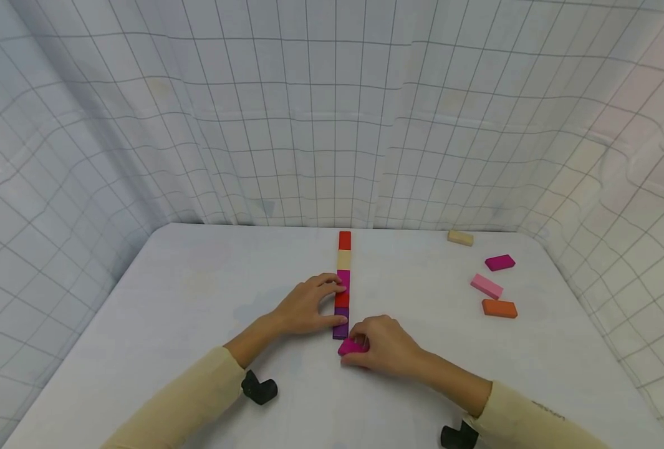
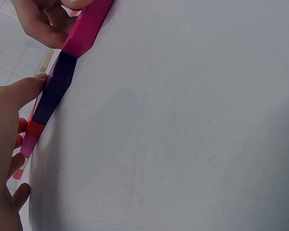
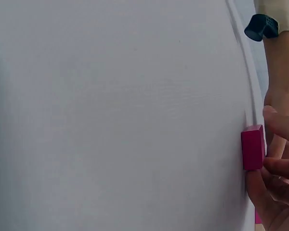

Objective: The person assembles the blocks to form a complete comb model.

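A straight row of blocks runs away from me on the table, in far-to-near order: a red block (image 1: 345, 241), a beige block (image 1: 344, 259), a magenta block (image 1: 343, 275), a second red block (image 1: 341, 300) and a purple block (image 1: 340, 331). My left hand (image 1: 308, 305) lies along the row's left side, its fingers extended, the thumb touching the purple block. At the near end of the row, my right hand (image 1: 390, 349) pinches another magenta block (image 1: 348, 347) between thumb and fingers. In the left wrist view this held magenta block (image 2: 89, 29) appears against or very close to the purple end.
Loose at the right lie a beige block (image 1: 460, 237), a magenta block (image 1: 500, 262), a pink block (image 1: 486, 286) and an orange block (image 1: 500, 308). White gridded curtains (image 1: 287, 125) enclose the white table (image 1: 208, 287) at the back and sides.
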Demonstrator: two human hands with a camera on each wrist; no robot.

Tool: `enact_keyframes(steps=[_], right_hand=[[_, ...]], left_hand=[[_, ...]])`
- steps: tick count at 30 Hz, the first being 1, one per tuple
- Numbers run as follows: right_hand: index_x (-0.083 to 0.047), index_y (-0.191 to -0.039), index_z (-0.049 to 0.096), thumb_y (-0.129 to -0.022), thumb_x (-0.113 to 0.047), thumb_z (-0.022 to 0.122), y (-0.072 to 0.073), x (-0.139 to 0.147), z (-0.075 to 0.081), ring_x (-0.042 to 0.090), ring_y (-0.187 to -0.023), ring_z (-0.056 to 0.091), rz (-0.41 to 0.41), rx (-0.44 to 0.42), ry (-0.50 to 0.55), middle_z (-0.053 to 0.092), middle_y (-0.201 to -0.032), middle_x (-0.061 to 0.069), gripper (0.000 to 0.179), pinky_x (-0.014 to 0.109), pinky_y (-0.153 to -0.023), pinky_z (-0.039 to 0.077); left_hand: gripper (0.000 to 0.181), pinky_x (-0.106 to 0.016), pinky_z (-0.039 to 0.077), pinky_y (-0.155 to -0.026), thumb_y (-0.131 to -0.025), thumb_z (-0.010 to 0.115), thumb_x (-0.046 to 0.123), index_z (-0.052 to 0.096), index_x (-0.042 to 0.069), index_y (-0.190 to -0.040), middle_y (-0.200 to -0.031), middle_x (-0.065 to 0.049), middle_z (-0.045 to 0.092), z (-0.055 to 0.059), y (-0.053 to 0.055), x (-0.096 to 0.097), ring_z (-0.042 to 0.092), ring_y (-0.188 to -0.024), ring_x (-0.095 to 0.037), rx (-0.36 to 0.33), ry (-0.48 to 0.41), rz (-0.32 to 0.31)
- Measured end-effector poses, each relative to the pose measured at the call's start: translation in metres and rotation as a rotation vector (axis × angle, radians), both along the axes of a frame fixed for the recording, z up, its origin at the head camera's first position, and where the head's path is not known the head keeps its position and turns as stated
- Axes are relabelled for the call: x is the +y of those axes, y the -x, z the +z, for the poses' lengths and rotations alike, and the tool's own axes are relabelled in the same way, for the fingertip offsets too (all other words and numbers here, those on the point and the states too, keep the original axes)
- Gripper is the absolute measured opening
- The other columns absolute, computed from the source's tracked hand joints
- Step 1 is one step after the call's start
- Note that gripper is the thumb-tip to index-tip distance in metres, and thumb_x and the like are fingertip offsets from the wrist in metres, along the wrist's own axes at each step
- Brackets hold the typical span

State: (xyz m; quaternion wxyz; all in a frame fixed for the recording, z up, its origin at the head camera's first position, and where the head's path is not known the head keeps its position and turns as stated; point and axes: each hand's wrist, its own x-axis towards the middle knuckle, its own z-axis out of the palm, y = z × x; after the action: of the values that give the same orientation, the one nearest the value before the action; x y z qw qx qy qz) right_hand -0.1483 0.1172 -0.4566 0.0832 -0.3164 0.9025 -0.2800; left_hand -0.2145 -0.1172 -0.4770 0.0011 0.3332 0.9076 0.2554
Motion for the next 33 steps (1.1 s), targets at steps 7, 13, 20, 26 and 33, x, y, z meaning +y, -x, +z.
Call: enact_keyframes(steps=[7,13,20,26,33], right_hand=[[-0.016,-0.128,0.073,-0.093,-0.026,0.078,0.0,0.026,0.01,0.003,-0.091,0.061,0.164,-0.082,-0.055,0.067,-0.106,-0.013,0.036,0.025,-0.08,0.056],[-0.016,-0.14,0.068,-0.096,-0.015,0.076,0.001,0.031,0.012,0.003,-0.11,0.062,0.348,-0.071,-0.121,0.069,-0.122,-0.011,0.044,0.029,-0.098,0.052],[-0.012,-0.131,0.074,-0.095,-0.024,0.079,-0.008,0.014,0.005,0.002,-0.1,0.066,0.313,0.053,-0.108,0.074,-0.111,-0.01,0.038,0.031,-0.093,0.054],[-0.013,-0.128,0.076,-0.093,-0.029,0.08,-0.012,0.006,-0.001,0.002,-0.098,0.066,0.259,0.093,-0.115,0.074,-0.108,-0.011,0.038,0.03,-0.091,0.055],[-0.012,-0.122,0.078,-0.091,-0.029,0.082,-0.016,0.002,-0.001,0.004,-0.099,0.067,0.226,0.142,-0.11,0.075,-0.107,-0.008,0.035,0.031,-0.09,0.056]], left_hand=[[0.065,-0.057,0.039,-0.112,-0.09,0.075,0.049,0.064,0.012,-0.142,-0.15,-0.008,0.051,0.002,0.0,0.002,0.047,-0.139,-0.029,-0.017,0.023,0.005],[0.065,-0.057,0.038,-0.112,-0.09,0.075,0.048,0.063,0.012,-0.142,-0.151,-0.009,0.05,0.003,0.0,0.001,0.046,-0.139,-0.029,-0.028,0.034,0.011],[0.064,-0.057,0.038,-0.112,-0.09,0.076,0.047,0.064,0.011,-0.142,-0.15,-0.009,0.051,0.003,-0.001,0.0,0.047,-0.138,-0.03,-0.026,0.01,0.007],[0.064,-0.056,0.039,-0.112,-0.09,0.076,0.047,0.063,0.012,-0.142,-0.151,-0.009,0.05,0.001,-0.002,0.0,0.046,-0.138,-0.029,-0.039,0.012,0.012],[0.063,-0.057,0.039,-0.112,-0.09,0.077,0.046,0.064,0.012,-0.141,-0.15,-0.009,0.051,0.001,-0.002,0.0,0.047,-0.138,-0.029,-0.023,0.001,0.007]])
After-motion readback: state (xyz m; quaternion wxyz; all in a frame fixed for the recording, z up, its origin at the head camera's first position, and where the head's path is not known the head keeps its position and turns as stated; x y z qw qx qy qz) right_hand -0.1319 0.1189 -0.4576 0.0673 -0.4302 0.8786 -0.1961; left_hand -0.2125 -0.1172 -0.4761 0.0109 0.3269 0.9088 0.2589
